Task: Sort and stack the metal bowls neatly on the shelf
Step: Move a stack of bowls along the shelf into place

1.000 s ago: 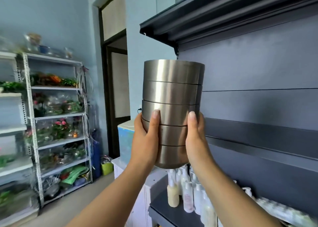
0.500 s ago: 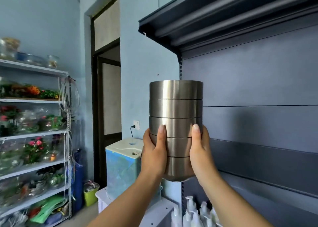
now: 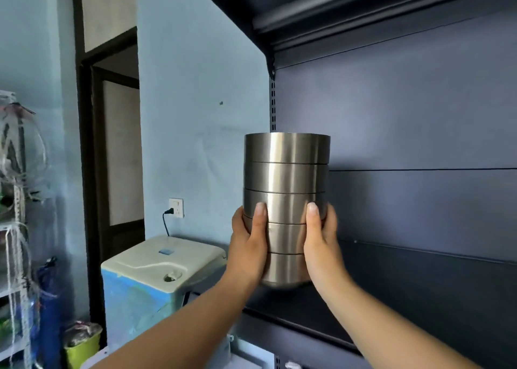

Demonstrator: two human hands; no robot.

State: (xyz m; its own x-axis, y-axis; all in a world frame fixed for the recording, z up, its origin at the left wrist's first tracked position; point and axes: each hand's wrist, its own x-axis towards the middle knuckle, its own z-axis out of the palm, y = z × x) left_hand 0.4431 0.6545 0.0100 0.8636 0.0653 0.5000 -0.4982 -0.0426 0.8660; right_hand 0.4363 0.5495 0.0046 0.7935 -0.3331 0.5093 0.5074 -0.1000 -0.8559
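While the stack of metal bowls point(image 3: 285, 209) hangs in the air in front of the dark shelf point(image 3: 313, 310), we hold it from both sides. Our left hand point(image 3: 247, 245) and right hand point(image 3: 321, 242) each wrap the lower half of it. The fingers point(image 3: 261, 217) we can see lie flat up the near side and reach the third bowl. The rest curl round the back, out of sight.

We count five nested bowls, upright and well aligned, with the rounded bottom of the lowest one showing between our wrists. It sits just above the shelf board, apart from it and not yet set down.

We judge the low, two-sided hold to be deliberate. It braces the bowls that carry the weight and stops the smooth steel sliding sideways. The top two bowls ride free, so any tilt could shift them. Keeping the stack plumb should let it land flat near the shelf's left edge, close to the slotted upright point(image 3: 272, 108).

We cannot read any brand on the bowls. There is a small mark beside the left thumb on the fourth bowl, too small to make out. The blue-and-cream appliance point(image 3: 156, 279) below shows a blue patch on its lid, and that too is illegible.
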